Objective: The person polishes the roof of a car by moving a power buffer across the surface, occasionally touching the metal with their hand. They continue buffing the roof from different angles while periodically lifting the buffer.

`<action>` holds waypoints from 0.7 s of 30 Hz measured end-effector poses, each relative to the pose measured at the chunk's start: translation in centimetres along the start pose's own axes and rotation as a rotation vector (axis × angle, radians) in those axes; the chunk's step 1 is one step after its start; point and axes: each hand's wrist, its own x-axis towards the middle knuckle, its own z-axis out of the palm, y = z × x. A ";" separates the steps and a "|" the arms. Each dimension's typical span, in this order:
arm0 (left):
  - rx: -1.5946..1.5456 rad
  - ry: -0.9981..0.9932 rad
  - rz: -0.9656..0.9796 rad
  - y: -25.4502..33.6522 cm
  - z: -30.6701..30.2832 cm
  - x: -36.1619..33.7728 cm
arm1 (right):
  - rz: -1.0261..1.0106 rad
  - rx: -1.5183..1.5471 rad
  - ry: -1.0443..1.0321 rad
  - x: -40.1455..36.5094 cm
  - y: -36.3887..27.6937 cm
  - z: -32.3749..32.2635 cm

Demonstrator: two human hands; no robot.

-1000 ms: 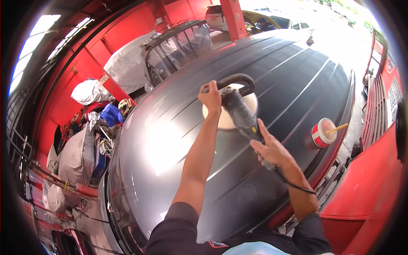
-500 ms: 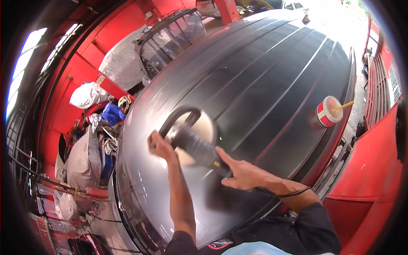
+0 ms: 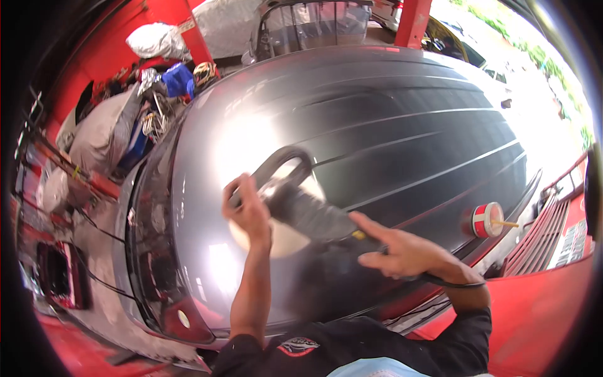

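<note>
A dark car polisher (image 3: pixel 317 217) with a round cream pad (image 3: pixel 273 244) rests on the grey car roof (image 3: pixel 377 144), near the windshield end. My left hand (image 3: pixel 250 210) is closed around the end of its black loop handle (image 3: pixel 286 160). With my right hand (image 3: pixel 405 251) I grip the rear of the tool's body, the index finger stretched along it. The black cord passes under my right wrist. The pad is partly hidden beneath the tool and my left hand.
A red-and-white tub (image 3: pixel 482 221) with a stick in it sits near the roof's right edge. A helmet (image 3: pixel 204 73), covered items (image 3: pixel 103 135) and a blue object (image 3: pixel 178 80) stand off to the left. Beyond the roof is a red post (image 3: pixel 412 25).
My head view has turned to the right, so the roof lies more sideways. My left hand and the polisher's pad look blurred by motion. Both hands keep their hold.
</note>
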 end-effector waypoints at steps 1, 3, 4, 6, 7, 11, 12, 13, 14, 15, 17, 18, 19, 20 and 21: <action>0.010 -0.026 -0.034 0.2 2.0 -0.6 | 0.019 0.021 0.048 -1.4 0.0 -0.7; -0.118 -0.077 -0.019 -0.8 6.1 -2.2 | 0.047 0.019 0.101 -4.0 0.4 -2.2; -0.157 -0.091 -0.137 -1.6 8.2 -2.9 | 0.071 0.022 0.194 -5.1 0.7 -3.0; -0.113 -0.194 -0.124 -0.6 12.5 -4.9 | 0.096 0.008 0.299 -7.6 1.6 -4.7; -0.224 -0.248 -0.250 0.4 14.4 -6.2 | 0.119 -0.088 0.395 -9.1 2.2 -5.6; -0.365 -0.343 -0.373 -1.4 22.8 -11.6 | 0.106 0.208 0.576 -12.7 5.3 -8.1; -0.355 -0.368 -0.362 -2.5 25.1 -13.0 | 0.107 0.194 0.570 -13.3 5.6 -8.7; -0.288 -0.362 -0.270 -2.2 26.5 -14.0 | 0.140 0.259 0.621 -13.9 5.6 -9.2; -0.315 -0.461 -0.383 -3.5 28.8 -15.3 | 0.172 0.320 0.669 -14.6 5.7 -10.1; -0.193 -0.430 -0.318 -3.8 30.6 -16.4 | 0.188 0.383 0.665 -15.6 6.6 -11.0; -0.193 -0.450 -0.390 -2.4 31.4 -16.9 | 0.182 0.420 0.677 -16.1 7.3 -11.5; -0.184 -0.491 -0.451 -1.3 31.3 -16.9 | 0.165 0.480 0.696 -16.3 7.7 -11.6; -0.124 -0.524 -0.504 -0.5 30.8 -16.6 | 0.139 0.488 0.696 -16.5 8.7 -11.8; -0.134 -0.512 -0.508 -0.4 30.5 -16.1 | 0.142 0.473 0.693 -16.3 8.4 -11.7; -0.078 -0.533 -0.468 -0.1 30.2 -15.6 | 0.157 0.507 0.704 -16.1 7.8 -11.4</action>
